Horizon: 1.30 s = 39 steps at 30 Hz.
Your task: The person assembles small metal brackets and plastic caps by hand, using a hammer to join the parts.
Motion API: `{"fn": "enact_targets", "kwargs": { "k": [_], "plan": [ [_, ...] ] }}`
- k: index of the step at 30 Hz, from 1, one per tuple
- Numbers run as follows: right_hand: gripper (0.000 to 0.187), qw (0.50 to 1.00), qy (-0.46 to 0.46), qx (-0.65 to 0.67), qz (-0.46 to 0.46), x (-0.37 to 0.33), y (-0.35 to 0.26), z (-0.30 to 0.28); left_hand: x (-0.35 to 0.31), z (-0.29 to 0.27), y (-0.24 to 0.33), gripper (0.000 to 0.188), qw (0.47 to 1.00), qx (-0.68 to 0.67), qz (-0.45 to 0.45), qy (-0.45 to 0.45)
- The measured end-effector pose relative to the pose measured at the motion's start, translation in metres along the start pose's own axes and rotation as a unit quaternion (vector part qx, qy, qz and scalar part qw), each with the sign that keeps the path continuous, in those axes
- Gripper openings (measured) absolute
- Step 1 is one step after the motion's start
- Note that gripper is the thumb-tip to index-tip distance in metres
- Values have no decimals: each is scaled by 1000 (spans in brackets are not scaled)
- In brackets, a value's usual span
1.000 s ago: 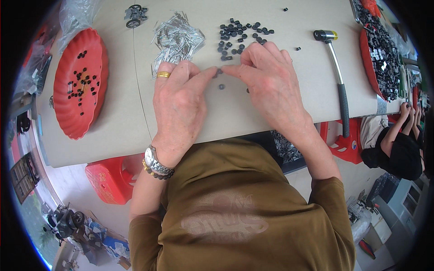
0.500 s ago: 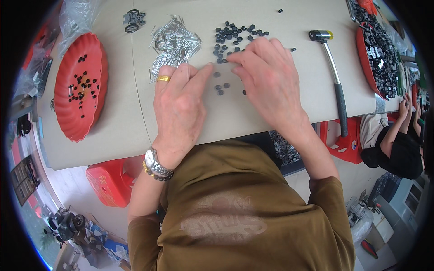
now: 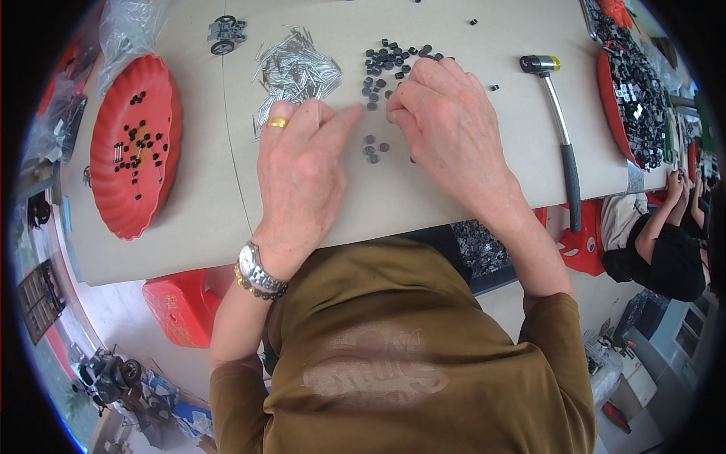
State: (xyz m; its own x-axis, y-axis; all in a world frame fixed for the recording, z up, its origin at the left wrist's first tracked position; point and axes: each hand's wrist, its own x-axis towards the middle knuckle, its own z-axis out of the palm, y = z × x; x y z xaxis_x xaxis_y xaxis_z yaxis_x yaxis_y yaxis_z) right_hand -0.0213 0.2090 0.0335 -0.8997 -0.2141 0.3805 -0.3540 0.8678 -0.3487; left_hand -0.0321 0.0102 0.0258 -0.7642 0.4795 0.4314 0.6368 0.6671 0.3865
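My left hand (image 3: 302,170), with a ring and a wristwatch, is at the near edge of a pile of thin silvery metal pins (image 3: 302,64). Its fingers curl downward and one points right, slightly blurred; whatever they grip is hidden. Just right of it, my right hand (image 3: 454,132) is closed in a pinch beside a cluster of small black wheel-like pieces (image 3: 387,57). What sits in that pinch I cannot make out. Several loose round black pieces (image 3: 370,150) lie on the table between my hands.
A red scalloped tray (image 3: 170,144) with small black parts stands on the left. A mallet (image 3: 556,113) lies on the right, near a red container (image 3: 614,113) heaped with dark parts. A small wheeled assembly (image 3: 225,34) is at the far left. Another person's arm (image 3: 658,219) shows at right.
My left index finger has shifted slightly right, and the right hand's fingers have drawn closer together. The view has shifted a little; the piles look much the same.
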Motion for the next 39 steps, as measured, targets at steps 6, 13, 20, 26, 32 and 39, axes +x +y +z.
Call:
{"fn": "enact_targets", "kwargs": {
  "k": [6, 13, 20, 26, 32, 39],
  "plan": [
    [11, 999, 37, -4, -12, 0, 3, 3, 17, 5, -9, 47, 999, 27, 30, -11],
    [26, 998, 16, -43, -47, -7, 6, 3, 19, 8, -14, 53, 999, 25, 29, -21],
    [32, 995, -10, -67, -68, -15, 3, -3, 12, 0, -6, 53, 998, 40, 25, -44],
    [35, 997, -17, -32, -62, -26, 2, -9, -4, -4, 2, 53, 998, 30, 27, -49],
    [24, 997, 52, 58, -9, -19, 7, -6, -14, -8, 5, 53, 1000, 7, 7, -25],
    [16, 1000, 6, 23, -1, -6, -3, -4, -25, -8, 8, 53, 1000, -1, -25, 14]
  ]
}}
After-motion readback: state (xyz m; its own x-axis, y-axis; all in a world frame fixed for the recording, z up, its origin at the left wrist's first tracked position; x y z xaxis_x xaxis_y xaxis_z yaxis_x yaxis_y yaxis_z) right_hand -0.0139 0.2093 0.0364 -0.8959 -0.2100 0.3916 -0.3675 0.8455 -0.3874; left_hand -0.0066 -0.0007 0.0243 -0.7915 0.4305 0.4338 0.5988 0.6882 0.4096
